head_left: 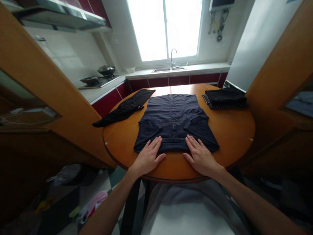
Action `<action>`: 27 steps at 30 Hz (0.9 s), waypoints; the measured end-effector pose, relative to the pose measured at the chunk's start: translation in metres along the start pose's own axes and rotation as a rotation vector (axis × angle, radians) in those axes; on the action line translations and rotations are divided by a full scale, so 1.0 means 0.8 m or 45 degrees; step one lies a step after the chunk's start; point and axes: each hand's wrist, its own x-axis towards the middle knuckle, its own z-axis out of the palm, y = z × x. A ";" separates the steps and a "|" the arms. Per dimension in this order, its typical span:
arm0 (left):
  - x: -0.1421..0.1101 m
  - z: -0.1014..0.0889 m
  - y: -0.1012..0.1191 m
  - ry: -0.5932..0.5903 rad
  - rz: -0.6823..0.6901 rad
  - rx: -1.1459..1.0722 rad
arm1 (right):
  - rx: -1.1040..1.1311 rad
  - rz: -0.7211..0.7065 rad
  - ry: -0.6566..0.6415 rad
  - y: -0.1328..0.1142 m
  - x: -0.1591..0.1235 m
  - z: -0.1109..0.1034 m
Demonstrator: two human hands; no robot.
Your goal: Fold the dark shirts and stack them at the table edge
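A dark navy button-front shirt (172, 112) lies spread flat on the round wooden table (234, 130), its short sleeves out to the sides. Along its near edge runs a folded band of cloth. My left hand (149, 155) rests flat on the left part of that edge, fingers stretched forward. On the right part lies my right hand (199, 155), also flat with its fingers extended. Bare tabletop shows between the two thumbs. Neither hand grips the cloth.
Left of the shirt is a black garment (127, 106), one end overhanging the table edge. A stack of folded dark clothes (225, 98) sits at the far right. Beyond are a sink (168, 69), a stove with a lidded wok (106, 70), and wooden door frames on both sides.
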 end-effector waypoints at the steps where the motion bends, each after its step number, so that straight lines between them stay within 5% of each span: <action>1: 0.000 0.000 -0.003 -0.006 -0.002 -0.003 | 0.002 0.000 -0.008 0.002 -0.001 -0.002; 11: 0.012 -0.004 -0.006 0.062 0.033 -0.002 | 0.066 0.042 0.074 0.004 0.008 0.003; 17: 0.019 -0.019 -0.009 0.079 0.204 0.182 | -0.074 -0.086 0.131 0.007 0.012 0.000; 27: 0.003 -0.048 -0.051 -0.191 0.483 0.217 | -0.108 -0.406 0.110 0.059 -0.003 -0.028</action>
